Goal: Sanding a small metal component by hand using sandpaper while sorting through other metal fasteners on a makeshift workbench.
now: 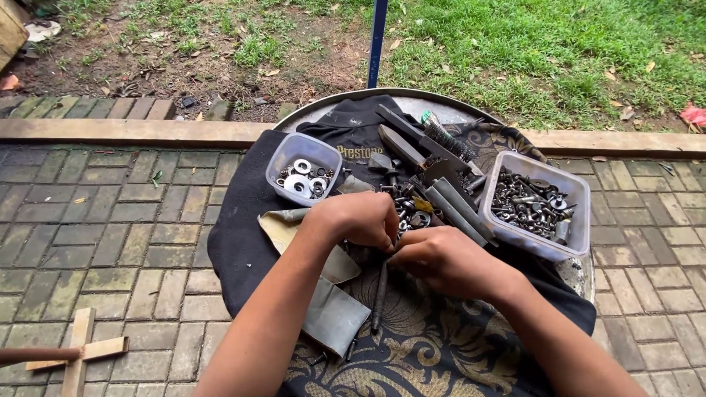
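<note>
- The fingers of the left hand (pixel 359 217) curl inward and down, tips bunched at the edge of a pile of small metal hardware (pixel 413 212); what they pinch is hidden under the knuckles.
- The right hand (pixel 443 259) is curled the same way, its fingertips meeting the left hand's, just above a dark metal rod (pixel 379 295) that lies on the cloth below them; I cannot tell whether either hand grips it.
- Both forearms rise from the bottom edge and converge at the middle.
- A round metal table (pixel 434 105) draped in dark patterned cloth (pixel 419 353) carries a clear tub of washers (pixel 303 168) at the left, old tools in the middle, and a larger clear tub of bolts (pixel 535 204) at the right.
- Brick paving (pixel 110 228) surrounds the table; grass (pixel 544 44) lies beyond a kerb.
</note>
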